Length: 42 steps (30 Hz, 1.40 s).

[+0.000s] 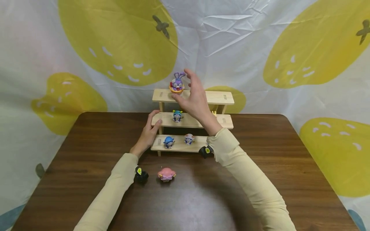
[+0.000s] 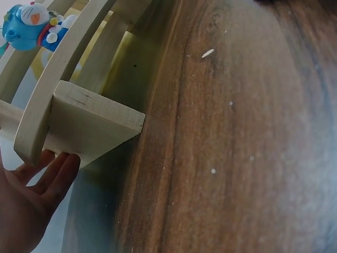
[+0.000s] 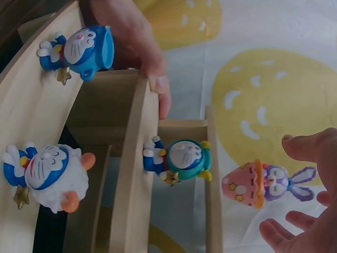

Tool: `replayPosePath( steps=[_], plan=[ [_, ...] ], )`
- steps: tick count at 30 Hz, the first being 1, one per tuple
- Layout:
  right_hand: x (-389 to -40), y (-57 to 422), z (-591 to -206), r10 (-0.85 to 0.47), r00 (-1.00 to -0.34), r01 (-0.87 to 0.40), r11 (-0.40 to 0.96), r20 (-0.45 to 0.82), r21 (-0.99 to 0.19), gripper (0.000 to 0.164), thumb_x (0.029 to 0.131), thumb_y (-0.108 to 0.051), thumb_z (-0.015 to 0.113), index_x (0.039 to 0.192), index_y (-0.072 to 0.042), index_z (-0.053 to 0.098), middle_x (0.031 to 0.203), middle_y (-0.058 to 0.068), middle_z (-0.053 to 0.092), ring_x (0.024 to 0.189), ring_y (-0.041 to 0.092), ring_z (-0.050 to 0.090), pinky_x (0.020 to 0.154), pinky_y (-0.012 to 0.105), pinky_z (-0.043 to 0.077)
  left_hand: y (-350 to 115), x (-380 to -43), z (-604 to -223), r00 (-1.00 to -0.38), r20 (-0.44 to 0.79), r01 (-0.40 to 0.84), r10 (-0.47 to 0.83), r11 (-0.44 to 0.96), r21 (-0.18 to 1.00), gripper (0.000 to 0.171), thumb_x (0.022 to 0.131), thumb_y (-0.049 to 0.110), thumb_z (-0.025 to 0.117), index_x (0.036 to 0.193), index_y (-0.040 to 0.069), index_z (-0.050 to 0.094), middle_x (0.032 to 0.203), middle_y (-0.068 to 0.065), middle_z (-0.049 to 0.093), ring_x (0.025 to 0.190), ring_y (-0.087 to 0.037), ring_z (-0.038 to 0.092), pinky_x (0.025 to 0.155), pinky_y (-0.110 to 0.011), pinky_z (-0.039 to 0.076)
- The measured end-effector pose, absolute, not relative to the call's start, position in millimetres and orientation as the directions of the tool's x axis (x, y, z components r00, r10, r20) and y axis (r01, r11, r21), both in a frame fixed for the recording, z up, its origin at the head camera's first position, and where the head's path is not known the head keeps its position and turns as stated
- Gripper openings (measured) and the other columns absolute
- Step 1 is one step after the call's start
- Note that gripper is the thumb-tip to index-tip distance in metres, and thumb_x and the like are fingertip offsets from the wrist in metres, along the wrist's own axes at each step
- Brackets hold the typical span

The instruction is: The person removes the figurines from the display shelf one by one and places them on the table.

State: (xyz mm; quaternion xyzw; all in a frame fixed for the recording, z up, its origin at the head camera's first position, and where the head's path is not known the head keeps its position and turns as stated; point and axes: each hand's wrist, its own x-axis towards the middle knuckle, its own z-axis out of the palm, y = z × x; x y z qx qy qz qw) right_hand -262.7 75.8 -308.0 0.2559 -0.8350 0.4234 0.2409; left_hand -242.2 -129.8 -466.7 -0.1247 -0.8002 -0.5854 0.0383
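A three-tier wooden shelf (image 1: 199, 120) stands on the table. My left hand (image 1: 148, 133) holds its left end, the thumb on the middle tier and the other fingers against the side support (image 2: 95, 124). On the top tier sits a purple rabbit figurine (image 1: 177, 84) with long ears and an orange-rimmed base. My right hand (image 1: 195, 98) is beside it, thumb and fingers spread; a gap shows between them and the rabbit figurine (image 3: 274, 182) in the right wrist view. A blue figurine with a teal hat (image 3: 184, 158) stands on the middle tier.
The bottom tier carries a blue-hatted figurine (image 1: 169, 142) and a white woolly one (image 1: 189, 139). A yellow figurine (image 1: 214, 113) is mostly hidden behind the right forearm. A pink figurine (image 1: 166, 174) lies on the brown table (image 1: 260, 154). A lemon-patterned cloth (image 1: 190, 41) hangs behind.
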Motion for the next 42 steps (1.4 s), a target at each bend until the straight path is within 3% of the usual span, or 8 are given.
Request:
replayPosePath(
  steps=[10,18,26,33,42],
  plan=[
    [-273.4,68.9,-316.6,-0.191,-0.773,-0.609,0.493,0.606,-0.621,0.086,0.080,-0.006,0.084,0.151,-0.001,0.036,0.145,0.021,0.049,0.130,0.036,0.050,0.102,0.044,0.049,-128.4,-241.8,-466.7,-0.970,0.194,0.227,0.147,0.261,0.938,0.050,0.109,0.030,0.043,0.156,0.023,0.027,0.161,-0.014,0.034,0.142,-0.035,0.039,0.116,-0.057,0.030],
    [-277.3,66.2,-324.5,-0.182,-0.794,-0.586,0.487,0.580,-0.648,0.082,0.081,-0.004,0.082,0.147,-0.008,0.033,0.133,0.026,0.058,0.106,0.038,0.065,0.090,0.048,0.054,-128.1,-242.5,-468.9,-0.969,0.205,0.235,0.137,0.263,0.936,0.050,0.109,0.030,0.043,0.156,0.021,0.028,0.160,-0.013,0.035,0.139,-0.034,0.041,0.115,-0.056,0.031],
    [-281.4,63.3,-330.1,-0.208,-0.753,-0.630,0.503,0.625,-0.592,0.076,0.085,-0.002,0.077,0.143,-0.008,0.027,0.117,0.030,0.066,0.087,0.035,0.067,0.076,0.043,0.054,-128.0,-242.4,-469.9,-0.967,0.215,0.244,0.137,0.254,0.936,0.051,0.109,0.031,0.043,0.156,0.021,0.028,0.161,-0.013,0.034,0.139,-0.034,0.041,0.115,-0.057,0.031],
    [-285.0,63.2,-334.8,-0.196,-0.721,-0.648,0.533,0.665,-0.544,0.071,0.089,-0.004,0.075,0.140,-0.007,0.026,0.113,0.030,0.066,0.090,0.036,0.066,0.074,0.043,0.054,-125.9,-241.5,-471.0,-0.968,0.213,0.241,0.132,0.253,0.937,0.049,0.109,0.030,0.044,0.155,0.025,0.030,0.159,-0.013,0.037,0.131,-0.035,0.045,0.112,-0.056,0.033],
    [-282.7,67.8,-334.7,-0.154,-0.735,-0.632,0.506,0.660,-0.586,0.073,0.087,-0.004,0.078,0.140,-0.009,0.028,0.110,0.027,0.067,0.085,0.034,0.066,0.073,0.042,0.055,-125.3,-231.2,-447.6,-0.967,0.198,0.233,0.159,0.246,0.941,0.052,0.108,0.020,0.043,0.156,0.009,0.027,0.162,-0.019,0.031,0.144,-0.040,0.036,0.117,-0.059,0.028]
  ],
)
